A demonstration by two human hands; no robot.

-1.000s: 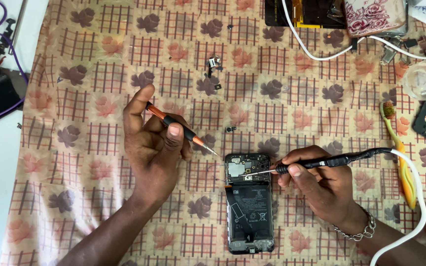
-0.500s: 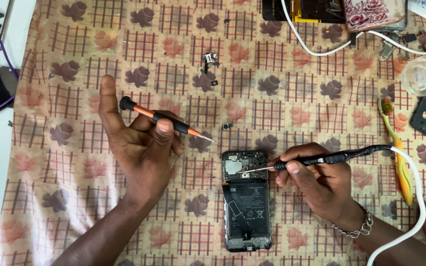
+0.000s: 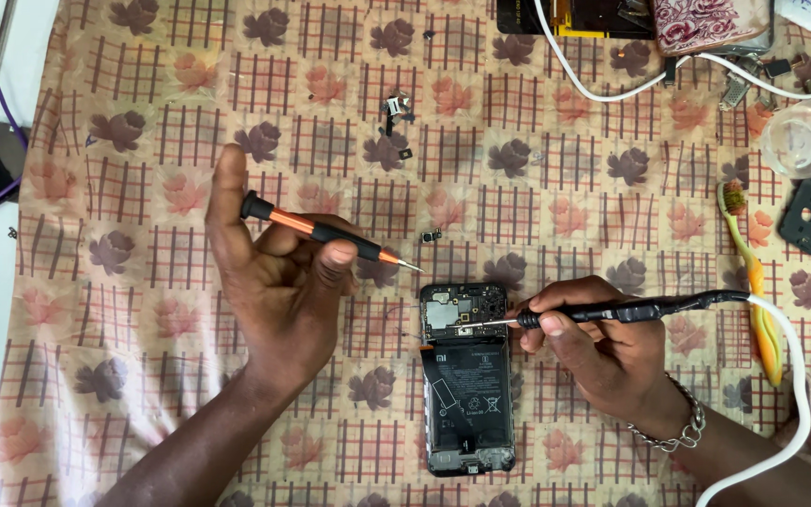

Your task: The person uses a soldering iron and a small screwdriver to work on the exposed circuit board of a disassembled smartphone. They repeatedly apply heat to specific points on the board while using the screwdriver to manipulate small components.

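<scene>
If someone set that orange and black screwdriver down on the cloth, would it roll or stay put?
The screwdriver looks slim and round, so it would probably roll on a bare surface. The patterned cloth looks soft and would likely stop it. It seems light: the left hand holds it loosely.

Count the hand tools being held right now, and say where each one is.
2. The orange-and-black screwdriver is in the left hand, tip off the phone; the black corded tool is in the right hand, tip on the open phone.

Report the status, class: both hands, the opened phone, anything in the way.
Left hand holds orange-black screwdriver, lifted off the phone. Right hand holds black corded tool, tip on opened phone. Small loose parts lie apart on the cloth; nothing in the way.
</scene>
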